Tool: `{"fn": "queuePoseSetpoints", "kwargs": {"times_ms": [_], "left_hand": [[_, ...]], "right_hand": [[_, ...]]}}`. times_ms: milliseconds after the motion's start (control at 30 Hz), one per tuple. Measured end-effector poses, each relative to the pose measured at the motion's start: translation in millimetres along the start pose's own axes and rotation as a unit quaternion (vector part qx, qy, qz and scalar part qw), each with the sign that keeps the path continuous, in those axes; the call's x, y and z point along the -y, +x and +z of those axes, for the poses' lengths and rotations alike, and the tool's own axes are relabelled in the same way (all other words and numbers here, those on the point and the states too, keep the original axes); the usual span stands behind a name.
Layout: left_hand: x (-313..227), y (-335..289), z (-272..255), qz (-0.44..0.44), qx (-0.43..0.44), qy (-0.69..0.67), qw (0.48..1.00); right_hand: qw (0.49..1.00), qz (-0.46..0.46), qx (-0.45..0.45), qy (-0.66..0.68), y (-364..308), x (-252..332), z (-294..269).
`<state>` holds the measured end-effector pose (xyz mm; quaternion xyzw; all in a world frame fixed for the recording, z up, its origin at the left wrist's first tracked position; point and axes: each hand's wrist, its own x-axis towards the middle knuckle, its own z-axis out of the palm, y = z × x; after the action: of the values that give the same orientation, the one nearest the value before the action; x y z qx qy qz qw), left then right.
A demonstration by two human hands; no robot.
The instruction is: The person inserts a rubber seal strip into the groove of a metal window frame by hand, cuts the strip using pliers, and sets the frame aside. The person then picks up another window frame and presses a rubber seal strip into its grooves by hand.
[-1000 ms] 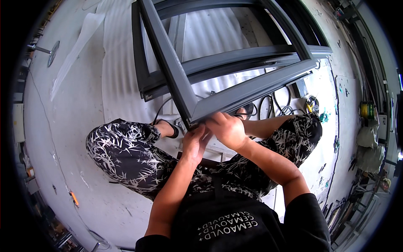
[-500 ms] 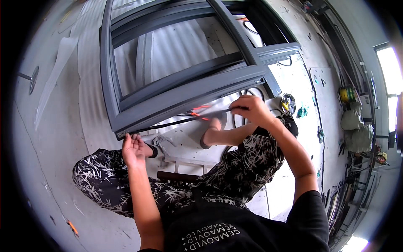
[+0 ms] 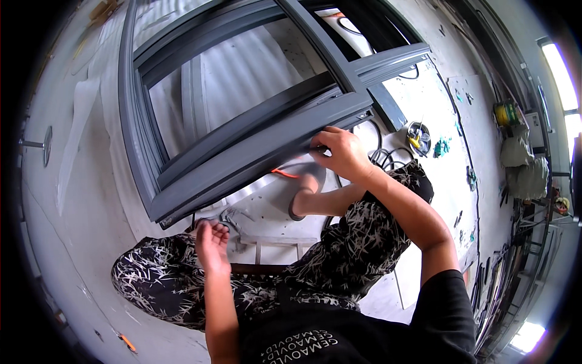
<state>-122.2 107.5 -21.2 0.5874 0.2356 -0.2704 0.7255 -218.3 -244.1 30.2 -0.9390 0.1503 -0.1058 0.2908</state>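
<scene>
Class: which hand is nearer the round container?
Right. The right hand is left of the round container; the left hand is much farther left, lower in the picture.

Pale floor [image 3: 73,261]: white sheet [image 3: 80,121], orange tool [image 3: 127,343], round bowl [image 3: 427,145].

On the person's side of the frame [image 3: 242,159], a gap over the floor [image 3: 257,203] leaves the left hand [image 3: 212,241] room to pass, bounded by the stool [image 3: 276,241], with a foot [image 3: 306,193] taking up part of it. The right hand [image 3: 342,153] blocks the near edge toward the frame's right end. Beyond that end lie a dark block [image 3: 387,108], looped cable [image 3: 388,159] and a round dish [image 3: 418,138]. A dark bar [image 3: 254,123] narrows the frame's large opening along its near side.
</scene>
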Motion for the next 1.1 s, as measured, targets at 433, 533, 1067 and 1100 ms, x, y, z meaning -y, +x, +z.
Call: {"fn": "queuePoseSetpoints", "kwargs": {"times_ms": [433, 533, 1067, 1100], "left_hand": [[-9, -17, 105, 0.164, 0.294, 0.227, 0.914], [-13, -23, 121, 0.186, 0.303, 0.235, 0.905], [-21, -44, 151, 0.504, 0.283, 0.492, 0.651], [-24, -46, 148, 0.470, 0.299, 0.491, 0.670]], "right_hand": [[0.998, -0.005, -0.047, -0.031, -9, 12, 12], [0.998, 0.006, -0.050, -0.037, -10, 13, 13], [0.959, -0.016, 0.089, 0.270, -34, 36, 2], [0.953, 0.005, 0.093, 0.287, -35, 36, 5]]}}
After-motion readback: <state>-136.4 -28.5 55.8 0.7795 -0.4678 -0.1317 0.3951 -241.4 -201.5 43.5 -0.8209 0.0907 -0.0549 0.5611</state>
